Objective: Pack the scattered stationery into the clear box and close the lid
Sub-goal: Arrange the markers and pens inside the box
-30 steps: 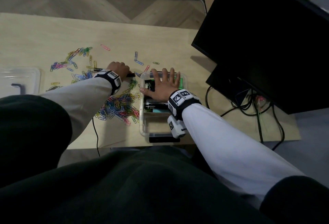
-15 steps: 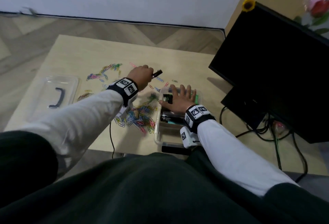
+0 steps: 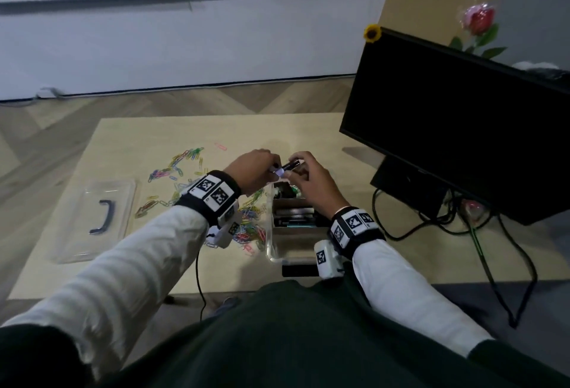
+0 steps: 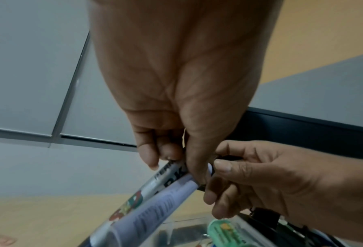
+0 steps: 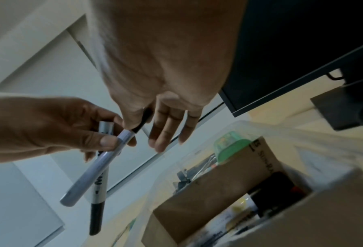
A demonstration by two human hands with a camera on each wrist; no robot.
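Above the far end of the clear box (image 3: pixel 269 245) my two hands meet. My left hand (image 3: pixel 257 168) grips two markers (image 4: pixel 155 188) side by side, one with a pale lavender barrel (image 5: pixel 96 167), the other white with a black cap (image 5: pixel 97 215). My right hand (image 3: pixel 308 178) pinches the black end (image 5: pixel 143 120) of the lavender marker between thumb and forefinger. The box holds a brown carton (image 5: pixel 229 180), a green item (image 5: pixel 229 145) and dark pens. Coloured paper clips (image 3: pixel 246 227) lie scattered left of the box.
The clear lid (image 3: pixel 95 218) with its black handle lies at the table's left. A black monitor (image 3: pixel 462 128) stands close on the right, with cables (image 3: pixel 431 227) trailing under it. The table's near edge runs just below the box.
My left hand lifted the markers off the table and carried them right, over the box. My right hand rose from the box's contents and took hold of a marker's end. The head view tilted up.
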